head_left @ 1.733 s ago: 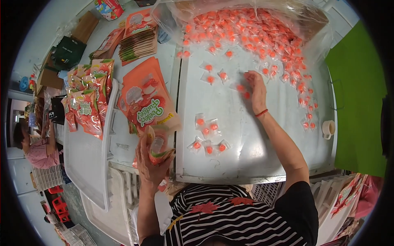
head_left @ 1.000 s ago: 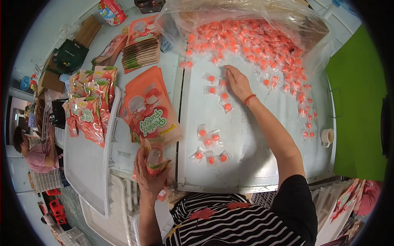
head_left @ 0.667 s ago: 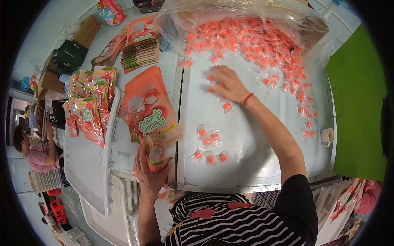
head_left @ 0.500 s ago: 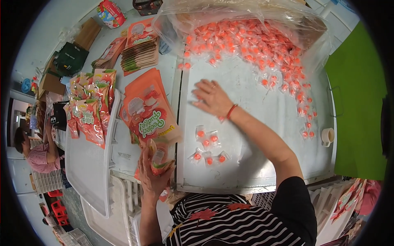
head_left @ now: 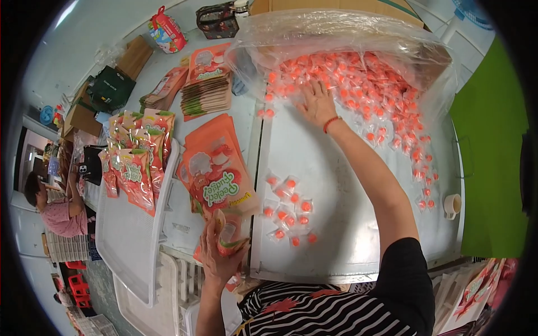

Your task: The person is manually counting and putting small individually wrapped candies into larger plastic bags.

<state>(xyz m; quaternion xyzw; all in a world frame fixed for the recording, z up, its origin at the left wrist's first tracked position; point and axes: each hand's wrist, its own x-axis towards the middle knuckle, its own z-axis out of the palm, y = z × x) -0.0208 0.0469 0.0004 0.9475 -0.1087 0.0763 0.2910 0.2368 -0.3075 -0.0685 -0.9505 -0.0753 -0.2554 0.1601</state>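
My left hand (head_left: 219,255) is wrapped round an orange-red candy pouch (head_left: 231,229) at the table's near edge. The pouch's mouth gapes upward; its contents are hard to make out. My right hand (head_left: 317,105), fingers spread, reaches to the near left fringe of a large heap of wrapped red candies (head_left: 358,78). Its fingertips are at the candies, with none visibly gripped. On the metal table (head_left: 347,190), a small group of wrapped candies (head_left: 288,219) lies nearer me, to the right of the pouch. Flat pouches (head_left: 216,162) lie stacked just beyond my left hand.
Clear plastic sheeting (head_left: 336,28) drapes round the heap's far side. Filled pouches (head_left: 134,162) lie on a white tray (head_left: 129,241) at left. More pouches (head_left: 206,92) stand behind. A roll of tape (head_left: 451,206) sits at the right edge. A person (head_left: 59,207) is far left.
My right hand has moved away from me to the heap's edge. More candies now lie in the near group. My left hand still holds the pouch. The whole view has shifted slightly.
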